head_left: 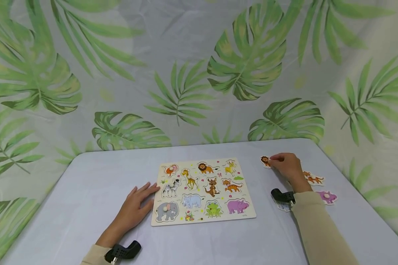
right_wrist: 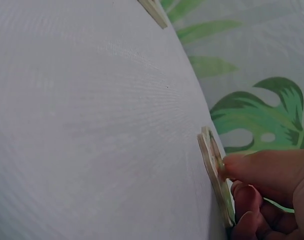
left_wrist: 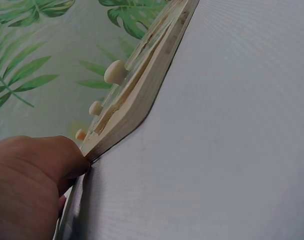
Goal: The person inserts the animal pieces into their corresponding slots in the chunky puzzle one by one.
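Observation:
My right hand (head_left: 286, 167) pinches a lion puzzle piece (head_left: 265, 161) between thumb and fingers at the table's far right. In the right wrist view, the wooden edge of this piece (right_wrist: 212, 170) shows close over the white table, the fingertips at its upper face. Left of centre lies a wooden animal puzzle board (head_left: 196, 187), printed with a giraffe, a kangaroo, a frog and others. A grey elephant piece (head_left: 167, 211) with a round knob sits in its lower left corner. My left hand (head_left: 134, 204) rests with extended fingers at the board's left edge.
Right of the board lie a tiger piece (head_left: 313, 178) and a purple hippo piece (head_left: 327, 197), with another piece (head_left: 283, 207) partly hidden under the right wrist camera. Several knobs stand up from the board, one large knob (left_wrist: 115, 72) nearest the left wrist. Leaf-patterned cloth (head_left: 185, 92) hangs behind the table.

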`<state>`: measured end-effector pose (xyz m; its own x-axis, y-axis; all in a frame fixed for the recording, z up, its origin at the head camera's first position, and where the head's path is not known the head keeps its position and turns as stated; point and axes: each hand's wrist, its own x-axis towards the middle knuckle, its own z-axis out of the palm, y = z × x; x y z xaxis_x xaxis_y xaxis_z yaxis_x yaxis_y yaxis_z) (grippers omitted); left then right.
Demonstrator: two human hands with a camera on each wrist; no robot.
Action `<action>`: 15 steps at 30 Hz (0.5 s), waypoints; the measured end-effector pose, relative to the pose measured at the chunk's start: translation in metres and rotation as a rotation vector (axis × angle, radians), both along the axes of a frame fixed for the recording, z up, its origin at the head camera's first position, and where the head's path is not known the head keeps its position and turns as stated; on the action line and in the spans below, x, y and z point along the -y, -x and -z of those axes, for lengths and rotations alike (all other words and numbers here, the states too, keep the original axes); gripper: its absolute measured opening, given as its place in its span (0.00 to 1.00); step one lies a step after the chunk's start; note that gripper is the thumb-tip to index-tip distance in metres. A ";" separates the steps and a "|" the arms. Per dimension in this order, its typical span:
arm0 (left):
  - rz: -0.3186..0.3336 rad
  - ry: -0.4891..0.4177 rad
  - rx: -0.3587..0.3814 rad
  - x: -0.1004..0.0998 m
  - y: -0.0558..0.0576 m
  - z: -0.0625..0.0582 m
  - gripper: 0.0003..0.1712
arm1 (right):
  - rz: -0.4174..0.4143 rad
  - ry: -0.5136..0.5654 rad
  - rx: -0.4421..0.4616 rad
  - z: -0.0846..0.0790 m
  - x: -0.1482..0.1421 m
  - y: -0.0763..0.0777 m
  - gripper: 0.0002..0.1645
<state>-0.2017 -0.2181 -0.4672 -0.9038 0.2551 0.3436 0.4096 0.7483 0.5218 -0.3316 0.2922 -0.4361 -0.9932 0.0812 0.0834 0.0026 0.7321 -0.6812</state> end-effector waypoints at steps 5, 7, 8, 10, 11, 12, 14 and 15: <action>-0.003 0.004 0.006 0.001 -0.001 0.001 0.25 | 0.004 -0.013 -0.036 0.004 0.002 0.001 0.19; -0.004 0.001 0.010 0.000 -0.001 0.000 0.25 | 0.004 -0.017 -0.045 0.005 0.003 0.001 0.18; -0.003 0.000 0.014 0.000 -0.002 0.000 0.25 | 0.004 -0.022 -0.048 0.005 0.003 0.001 0.18; -0.003 -0.001 0.019 0.000 -0.002 -0.001 0.25 | 0.009 -0.028 -0.049 0.005 0.003 0.001 0.18; -0.002 -0.001 0.021 -0.001 -0.002 -0.001 0.25 | 0.011 -0.030 -0.049 0.005 0.004 0.001 0.17; -0.001 -0.001 0.022 -0.001 -0.002 -0.002 0.25 | 0.012 -0.035 -0.050 0.004 0.004 0.001 0.17; -0.001 0.002 0.022 -0.001 -0.002 -0.002 0.24 | 0.014 -0.045 -0.052 0.003 0.005 0.001 0.17; -0.002 0.003 0.022 -0.001 -0.002 -0.003 0.24 | 0.013 -0.049 -0.053 0.003 0.005 0.001 0.17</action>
<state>-0.2002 -0.2171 -0.4646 -0.9117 0.2541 0.3229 0.3965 0.7506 0.5287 -0.3326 0.2867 -0.4391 -0.9862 0.0883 0.1398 -0.0228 0.7647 -0.6439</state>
